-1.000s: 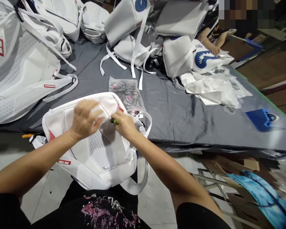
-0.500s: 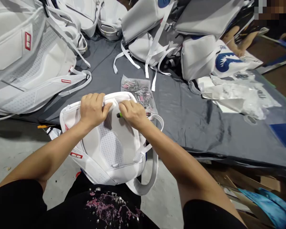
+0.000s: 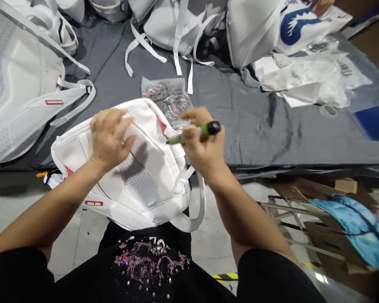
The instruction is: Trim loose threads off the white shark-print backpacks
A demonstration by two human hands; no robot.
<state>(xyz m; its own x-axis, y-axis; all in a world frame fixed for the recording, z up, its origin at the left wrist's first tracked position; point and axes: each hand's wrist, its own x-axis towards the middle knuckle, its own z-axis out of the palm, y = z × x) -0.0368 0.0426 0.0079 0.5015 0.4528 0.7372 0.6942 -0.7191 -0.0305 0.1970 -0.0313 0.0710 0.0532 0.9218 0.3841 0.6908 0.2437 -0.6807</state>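
A white backpack [image 3: 148, 130] with a dotted mesh panel and small red tabs leans between my body and the table edge. My left hand [image 3: 111, 136] lies over its upper left part, thumb and fingers apart and curved, gripping nothing visible. Over the bag's right side, my right hand [image 3: 205, 143] is closed around a green marker pen [image 3: 205, 129] with a black end. The pen's thin end points left, towards the bag's red-lined edge. Behind the bag lies a clear plastic pouch [image 3: 167, 99] with small dark and pink items, partly hidden by my right hand.
A dark cloth covers the table [image 3: 249, 126]. At the left stands another large white backpack [image 3: 25, 84]; more white bags [image 3: 173, 25] with loose straps fill the back. Crumpled clear plastic [image 3: 328, 80] lies right. A blue patterned bag [image 3: 353, 227] sits low at the right.
My right hand has come off the bag's top edge and moved right, turning the marker pen into view. My left hand has loosened from the edge. The view has tilted down.
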